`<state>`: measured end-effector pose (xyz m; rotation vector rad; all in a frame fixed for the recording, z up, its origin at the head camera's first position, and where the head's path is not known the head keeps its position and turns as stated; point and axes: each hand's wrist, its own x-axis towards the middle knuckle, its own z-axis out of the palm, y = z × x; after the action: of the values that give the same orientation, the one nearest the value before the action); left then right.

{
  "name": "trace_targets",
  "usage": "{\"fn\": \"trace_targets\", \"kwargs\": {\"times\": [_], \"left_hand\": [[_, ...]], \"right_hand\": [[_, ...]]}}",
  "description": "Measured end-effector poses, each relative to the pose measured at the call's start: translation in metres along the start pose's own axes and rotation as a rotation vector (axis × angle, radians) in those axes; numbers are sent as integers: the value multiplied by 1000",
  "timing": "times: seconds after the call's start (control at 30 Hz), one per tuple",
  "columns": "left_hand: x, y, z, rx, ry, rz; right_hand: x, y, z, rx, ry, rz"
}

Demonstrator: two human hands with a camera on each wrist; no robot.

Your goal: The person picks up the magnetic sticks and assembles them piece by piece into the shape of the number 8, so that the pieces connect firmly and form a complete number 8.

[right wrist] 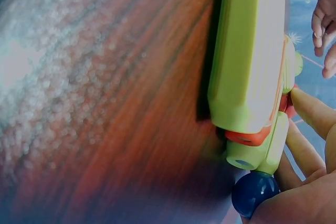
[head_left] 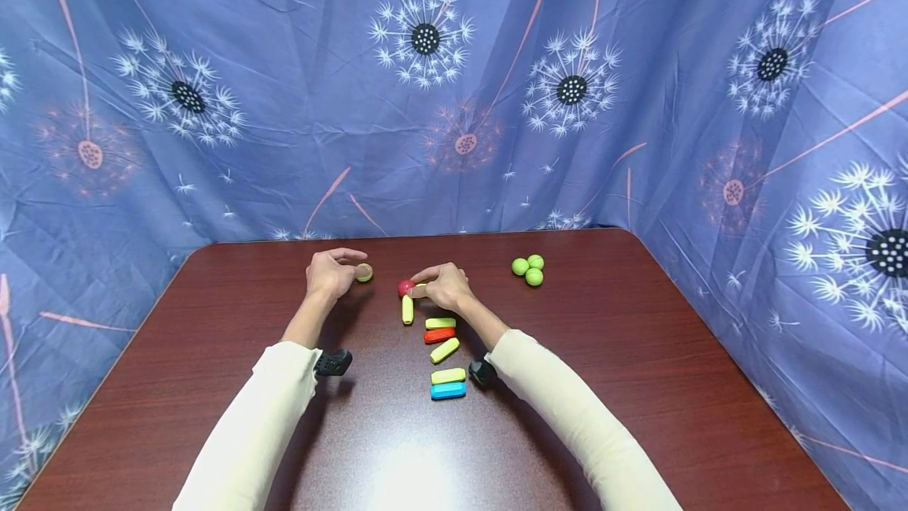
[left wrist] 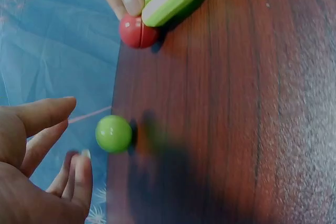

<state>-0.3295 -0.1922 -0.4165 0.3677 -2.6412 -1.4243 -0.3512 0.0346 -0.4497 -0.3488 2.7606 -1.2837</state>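
Reaching over a brown desk (head_left: 603, 353), a person's left hand (head_left: 329, 270) hung beside a green ball (head_left: 364, 273), while the right hand (head_left: 445, 289) pinched a red ball (head_left: 406, 288) toward the far edge in the head view. Two yellow rods (head_left: 407, 311) met at the red ball, one partly hidden by the right hand. Nearer the person lay five loose rods (head_left: 444, 350): three yellow, one red, one blue. Three more green balls (head_left: 528, 270) touched in a cluster to the right.

In the left wrist view, the left hand's fingers were spread and held nothing, just short of the green ball. Glossy and round, it looked hard and apt to roll; a light pinch across its middle seemed best. At the red ball, a right-hand fingertip pressed close to the join. The rods appeared to be stiff, light plastic, unlikely to break.

In the right wrist view, one right fingertip touched the red ball, and a blue ball (right wrist: 253, 191) sat against a rod's near end, partly behind the hand; whether it was gripped, one could not tell. The rods' flat sides probably offered surer hold than the slippery balls.
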Motion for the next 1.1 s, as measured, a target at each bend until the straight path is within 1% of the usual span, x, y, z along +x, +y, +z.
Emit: {"fn": "trace_targets", "kwargs": {"times": [0.1,0.17,0.3,0.43,0.53,0.63,0.9,1.1], "left_hand": [[1,-5,-3,0,22,-11],[2,-9,-4,3,21,-12],[2,-19,-6,29,-18,-11],[2,-26,-4,50,-66,-9],[2,-26,-1,61,-89,16],[3,-25,2,62,-89,33],[5,-23,11,61,-40,59],[4,-22,15,31,-33,34]], "right_hand": [[0,0,0,8,-2,0],[0,0,0,12,-2,-1],[0,0,0,8,0,0],[-2,0,0,6,-6,16],[-1,0,0,9,-1,12],[-1,-1,0,6,0,-6],[-2,-2,-3,6,-5,5],[0,-1,-2,-9,-7,10]]}}
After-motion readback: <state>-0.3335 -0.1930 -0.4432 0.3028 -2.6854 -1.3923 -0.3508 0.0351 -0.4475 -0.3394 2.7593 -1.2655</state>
